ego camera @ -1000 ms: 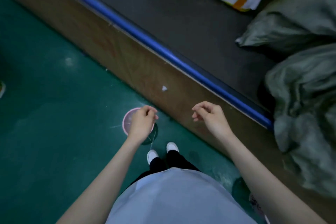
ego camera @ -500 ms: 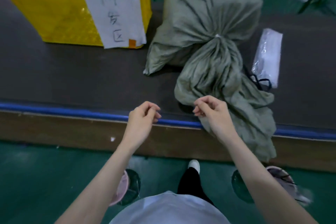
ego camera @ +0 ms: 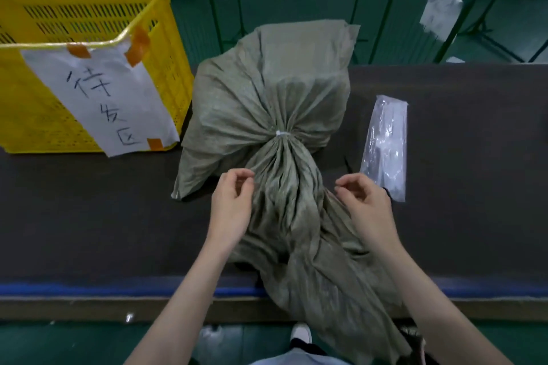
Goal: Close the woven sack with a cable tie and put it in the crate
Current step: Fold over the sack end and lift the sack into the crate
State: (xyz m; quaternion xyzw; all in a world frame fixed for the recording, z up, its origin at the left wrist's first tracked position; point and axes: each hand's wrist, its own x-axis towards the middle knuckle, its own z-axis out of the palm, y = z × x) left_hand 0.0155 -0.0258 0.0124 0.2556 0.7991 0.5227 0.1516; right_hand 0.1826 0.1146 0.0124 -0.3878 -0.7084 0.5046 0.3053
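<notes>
Dark, matte felt-like covering lies over the counter (ego camera: 89,216), w/ a blue strip and a brown wooden band along its near edge. Behind the far edge stand green metal rails and a green floor.

A grey-green woven sack (ego camera: 275,92) lies at the middle of the counter, coarse plastic weave, many fine pleats. Its neck is gathered and closed by a thin white cable tie (ego camera: 283,133). Above the tie the body is bulky and rounded; below it the loose mouth part spreads toward the near edge and hangs over it.

At the left far corner stands a yellow plastic crate (ego camera: 89,15), rectangular, w/ slotted and perforated walls. A white paper sheet (ego camera: 100,98) is fixed on its front w/ orange tape pieces; handwritten characters read approx. 待发区.

Right of the sack lies a long clear plastic bag (ego camera: 387,148), shiny and wrinkled; contents not readable.

The left hand (ego camera: 232,201) is at the left side of the sack's loose part, below the tie, fingers curled, tips at the cloth. The right hand (ego camera: 366,201) is at the right side, fingers curled too, thumb near the forefinger. If they really pinch cloth I cannot tell.
</notes>
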